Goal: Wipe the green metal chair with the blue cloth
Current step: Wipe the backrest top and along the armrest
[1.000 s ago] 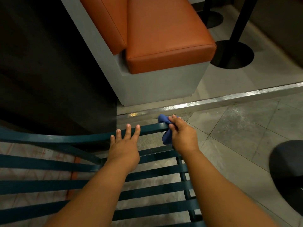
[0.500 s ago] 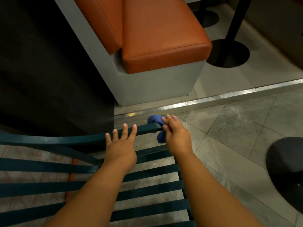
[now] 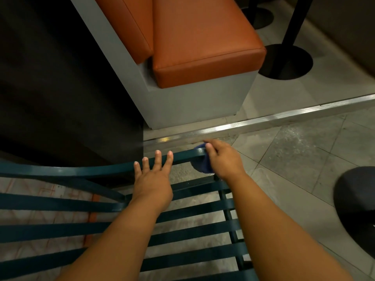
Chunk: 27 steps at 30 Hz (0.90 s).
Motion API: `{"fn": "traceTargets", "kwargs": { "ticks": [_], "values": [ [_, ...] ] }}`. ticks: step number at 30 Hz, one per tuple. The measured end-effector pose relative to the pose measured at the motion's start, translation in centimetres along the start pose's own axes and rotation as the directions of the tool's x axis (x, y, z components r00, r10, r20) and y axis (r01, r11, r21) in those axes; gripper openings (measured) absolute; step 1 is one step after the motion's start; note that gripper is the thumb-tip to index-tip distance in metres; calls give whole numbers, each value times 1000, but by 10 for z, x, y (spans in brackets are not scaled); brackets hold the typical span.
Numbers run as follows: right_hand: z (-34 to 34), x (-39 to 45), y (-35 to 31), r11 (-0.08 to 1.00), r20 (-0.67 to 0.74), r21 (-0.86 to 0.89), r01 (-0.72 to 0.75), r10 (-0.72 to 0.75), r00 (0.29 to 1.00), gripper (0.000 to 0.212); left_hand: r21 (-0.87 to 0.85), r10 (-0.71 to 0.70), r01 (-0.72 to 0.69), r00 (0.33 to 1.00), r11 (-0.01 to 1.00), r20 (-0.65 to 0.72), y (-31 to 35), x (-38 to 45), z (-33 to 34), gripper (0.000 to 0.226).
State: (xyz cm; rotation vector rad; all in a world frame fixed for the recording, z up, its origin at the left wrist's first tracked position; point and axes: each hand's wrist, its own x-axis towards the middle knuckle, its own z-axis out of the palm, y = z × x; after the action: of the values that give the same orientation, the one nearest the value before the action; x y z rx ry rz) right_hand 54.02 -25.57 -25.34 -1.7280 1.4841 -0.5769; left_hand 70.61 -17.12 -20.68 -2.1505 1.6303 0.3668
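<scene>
The green metal chair [image 3: 81, 201] fills the lower left, its slats running left to right under my arms and its curved top rail crossing the middle. My left hand [image 3: 152, 179] lies flat on that rail with fingers spread, holding nothing. My right hand [image 3: 222, 159] is closed on the blue cloth [image 3: 202, 164], pressing it around the rail's right end. Most of the cloth is hidden under the hand.
An orange-cushioned bench on a grey base [image 3: 203, 102] stands just beyond the chair. A metal floor strip [image 3: 263, 121] runs across the tiles. Black round table bases [image 3: 286, 61] stand at the back right; another dark base [image 3: 357, 201] sits at the right edge.
My right hand has slid the cloth slightly left along the rail's end. My left hand stays flat on the rail.
</scene>
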Motion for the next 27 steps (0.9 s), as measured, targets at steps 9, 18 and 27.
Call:
{"fn": "traceTargets", "kwargs": {
  "ticks": [9,18,27],
  "values": [
    [6,-22,23,942,-145,168,-290,314,938,40,-8,13,-13,1000,1000,-4,-1,0,2,107],
    [21,-9,-39,868,-80,-464,179,-242,967,45,23,8,-8,1000,1000,-17,0,0,3,108],
    [16,1,4,998,-184,47,-51,59,981,35,26,40,-39,999,999,-23,-5,3,5,107]
  ]
}}
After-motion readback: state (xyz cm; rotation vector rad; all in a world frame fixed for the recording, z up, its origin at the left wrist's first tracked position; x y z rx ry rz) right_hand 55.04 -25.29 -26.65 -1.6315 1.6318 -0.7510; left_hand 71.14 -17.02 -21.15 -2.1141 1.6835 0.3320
